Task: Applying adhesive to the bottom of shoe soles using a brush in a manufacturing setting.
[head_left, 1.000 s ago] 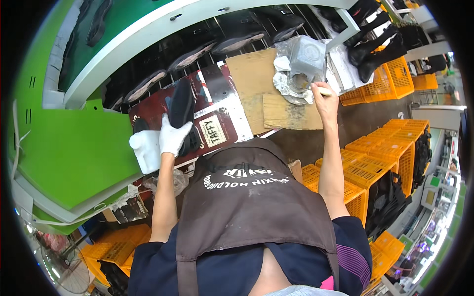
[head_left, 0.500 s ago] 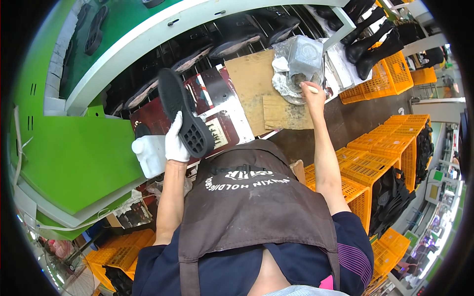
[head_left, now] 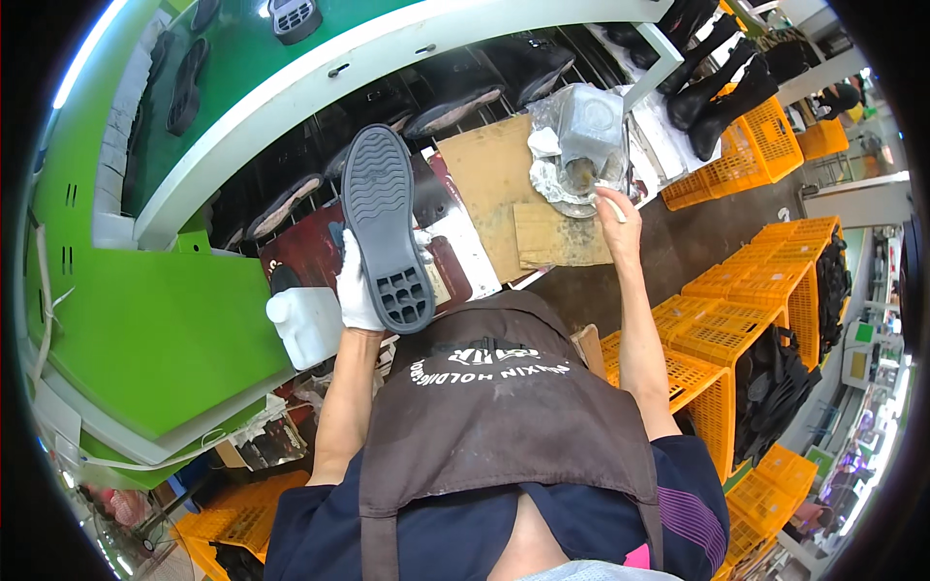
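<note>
My left hand [head_left: 356, 290], in a white glove, is closed on the edge of a dark grey rubber shoe sole [head_left: 385, 208]. The sole stands nearly upright, its wavy-patterned face and grid-like heel cells toward me. My bare right hand [head_left: 618, 221] pinches the pale handle of a thin brush [head_left: 621, 206]. That handle points to the mouth of a cloudy plastic container [head_left: 591, 124], which lies tilted on a round tray [head_left: 575, 207] with crumpled white, glue-like crust. Fingers partly hide the brush, and its tip is hard to make out at the mouth.
Cardboard [head_left: 484, 174] covers the bench beside the tray. A white jug [head_left: 305, 324] stands left of my glove. Behind, dark shoes [head_left: 455, 111] rest on a rack under a green conveyor [head_left: 242, 58]. Black boots [head_left: 722, 111] stand far right; orange crates [head_left: 702, 334] line my right side.
The sole has turned from edge-on to show its broad face and has moved slightly right and nearer. My right hand has come back a little from the container's mouth with the brush.
</note>
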